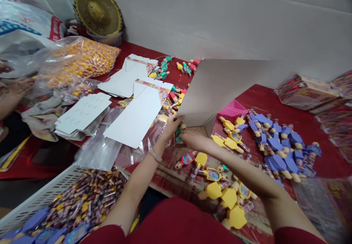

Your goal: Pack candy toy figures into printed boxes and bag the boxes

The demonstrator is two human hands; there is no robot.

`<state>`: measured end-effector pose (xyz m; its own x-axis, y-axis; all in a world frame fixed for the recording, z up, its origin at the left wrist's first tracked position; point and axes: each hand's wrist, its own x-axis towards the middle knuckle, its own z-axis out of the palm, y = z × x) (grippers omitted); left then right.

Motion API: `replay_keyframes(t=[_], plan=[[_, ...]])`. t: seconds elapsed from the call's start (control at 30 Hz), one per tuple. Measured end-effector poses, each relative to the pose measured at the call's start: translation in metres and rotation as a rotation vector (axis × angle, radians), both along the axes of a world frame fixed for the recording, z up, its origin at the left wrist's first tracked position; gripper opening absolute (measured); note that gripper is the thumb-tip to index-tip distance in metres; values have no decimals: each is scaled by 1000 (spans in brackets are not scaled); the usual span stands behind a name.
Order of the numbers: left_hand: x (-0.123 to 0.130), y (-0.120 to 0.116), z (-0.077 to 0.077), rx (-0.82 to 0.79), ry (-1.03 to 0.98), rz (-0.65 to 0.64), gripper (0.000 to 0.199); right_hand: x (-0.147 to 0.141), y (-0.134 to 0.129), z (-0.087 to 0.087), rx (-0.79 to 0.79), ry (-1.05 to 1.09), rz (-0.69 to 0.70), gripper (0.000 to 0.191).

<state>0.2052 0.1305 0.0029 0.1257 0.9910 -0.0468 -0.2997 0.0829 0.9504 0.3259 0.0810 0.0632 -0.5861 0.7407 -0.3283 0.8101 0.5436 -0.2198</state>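
Note:
My left hand grips the lower edge of a tall folded cardboard box, which stands with its grey side facing me. My right hand sits at the box's open lower corner, with its fingers around a small teal toy-shaped candy holder that is mostly hidden. Flat white printed box blanks lie just left of my left hand on clear plastic sheeting. Yellow figure-shaped candy holders lie beneath my right forearm.
A red-covered table holds purple figure holders, a bag of wrapped candies and die-cut card trays. A co-worker's hand shows at far left. A white crate of candy tubes sits near me; printed boxes stand right.

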Motion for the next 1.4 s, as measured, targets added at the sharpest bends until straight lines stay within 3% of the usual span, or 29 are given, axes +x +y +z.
replay_keyframes(t=[0.1,0.2,0.3,0.43,0.53,0.63,0.73,0.83,0.9,1.0,1.1,1.2,1.3,1.4], plan=[[-1,0,-3,24,6,-5,24,8,-12,-20,15,232,-151,35],[-2,0,-7,43,5,-21,27,44,-30,-38,147,467,-448,39],[-3,1,-11,44,24,-26,29,90,-54,-63,205,270,-618,38],[-3,5,-11,40,83,16,27,128,-85,-113,47,-61,-375,60],[-2,2,-9,70,113,10,28,142,-100,-133,85,-140,-296,51],[2,-14,-5,158,170,135,39,161,-111,-117,1,-85,-325,27],[10,-37,-4,221,328,220,73,182,-117,-69,-152,162,-423,27],[18,-49,-6,207,457,205,82,177,-109,-20,-42,318,-510,42],[21,-47,-7,169,478,195,74,154,-90,-3,93,303,-500,41],[19,-40,-8,134,497,188,68,110,-49,-2,193,196,-459,35],[15,-37,-10,130,498,180,68,78,-8,-7,155,12,-434,34],[14,-38,-13,140,497,187,67,63,26,-4,113,-28,-392,33],[16,-37,-15,151,513,201,67,48,50,-2,92,32,-394,28],[15,-35,-14,146,536,196,69,34,56,-11,94,67,-476,31]])
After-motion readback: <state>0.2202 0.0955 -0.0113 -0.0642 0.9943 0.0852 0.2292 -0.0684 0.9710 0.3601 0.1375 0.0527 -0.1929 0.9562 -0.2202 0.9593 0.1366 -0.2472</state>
